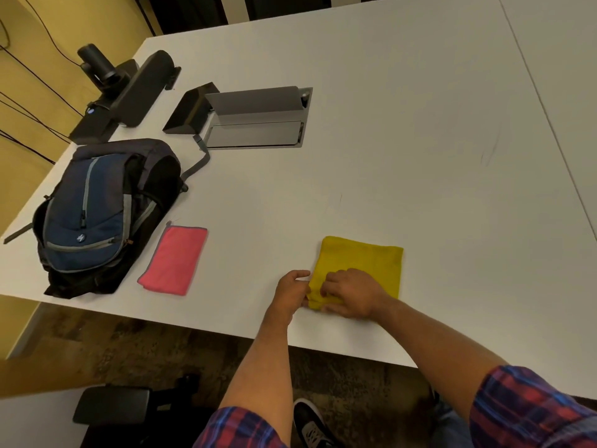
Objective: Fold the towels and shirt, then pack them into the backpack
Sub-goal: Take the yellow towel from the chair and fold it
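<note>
A folded yellow cloth [365, 261] lies on the white table [387, 140] near its front edge. My left hand [292, 287] pinches the cloth's near left corner. My right hand [352, 294] lies on the cloth's near left part, fingers curled onto the fabric. A folded pink towel [176, 260] with a grey hem lies flat to the left. Beside it stands a blue and black backpack [97, 215], lying on its back near the table's left edge.
An open grey cable hatch [255, 119] is set into the table behind the backpack. A black speaker bar [142, 88], a camera [97, 64] and a black wedge-shaped box [189, 109] stand at the far left. A chair armrest [111, 405] is below the table.
</note>
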A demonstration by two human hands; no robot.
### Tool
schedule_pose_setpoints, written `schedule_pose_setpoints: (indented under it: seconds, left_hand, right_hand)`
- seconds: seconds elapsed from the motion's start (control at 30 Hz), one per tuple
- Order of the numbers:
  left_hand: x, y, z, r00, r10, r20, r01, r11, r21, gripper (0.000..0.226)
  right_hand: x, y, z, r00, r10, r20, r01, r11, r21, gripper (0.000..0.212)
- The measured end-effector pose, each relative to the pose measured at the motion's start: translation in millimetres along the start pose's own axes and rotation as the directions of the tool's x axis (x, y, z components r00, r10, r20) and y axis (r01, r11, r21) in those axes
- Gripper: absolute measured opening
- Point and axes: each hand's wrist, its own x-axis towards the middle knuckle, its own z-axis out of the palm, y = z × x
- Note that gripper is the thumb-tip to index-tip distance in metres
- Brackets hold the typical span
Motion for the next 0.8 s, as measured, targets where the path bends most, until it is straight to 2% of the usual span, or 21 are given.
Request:
schedule_pose_setpoints:
  seconds: [0.17, 0.27, 0.4, 0.5, 0.57, 0.63, 0.7, 0.8]
  left_hand:
    - [-9.1, -2.6, -6.1, 0.998, -0.045, 0.042, 0.039, 0.991, 0.127, 0.045]
    - [-8.7, -10.1, -6.5, 0.995, -0.022, 0.101, 0.000, 0.978, 0.210, 0.052]
    - [-12.4, -16.7, -2.5, 0.999, 0.035, 0.033, -0.041, 0.976, 0.215, 0.051]
    - [-12.0, -20.0, -0.3, 0.997, 0.055, -0.045, -0.043, 0.969, 0.241, 0.049]
    - [-13.6, -20.9, 0.2, 0.996, 0.045, -0.080, -0.023, 0.967, 0.255, 0.042]
    - [-13.2, -21.1, -0.3, 0.993, 0.066, -0.093, -0.041, 0.967, 0.253, 0.034]
    - [-11.0, -20.5, -1.1, 0.988, 0.123, -0.093, -0.094, 0.958, 0.271, 0.028]
    - [-8.0, -20.9, -2.9, 0.979, 0.172, -0.108, -0.129, 0.939, 0.319, 0.029]
  right_hand:
    - [-9.6, -10.7, 18.6, 0.996, 0.083, -0.015, -0.084, 0.989, -0.124, 0.034]
    - [-8.7, -14.0, 20.2, 0.989, 0.102, -0.103, -0.115, 0.985, -0.130, 0.027]
    - [-6.3, -16.5, 20.4, 0.969, 0.073, -0.237, -0.111, 0.982, -0.151, 0.010]
    - [-5.5, -22.2, 15.5, 0.906, 0.169, -0.388, -0.197, 0.980, -0.033, 0.023]
    - [-6.2, -26.4, 12.4, 0.870, 0.239, -0.432, -0.249, 0.968, 0.034, 0.027]
    - [-7.9, -29.7, 13.5, 0.872, 0.256, -0.417, -0.251, 0.966, 0.068, 0.025]
    - [-11.1, -32.4, 18.2, 0.906, 0.255, -0.339, -0.240, 0.967, 0.085, 0.016]
    - [-14.6, -37.0, 25.2, 0.939, 0.267, -0.215, -0.247, 0.962, 0.117, 0.042]
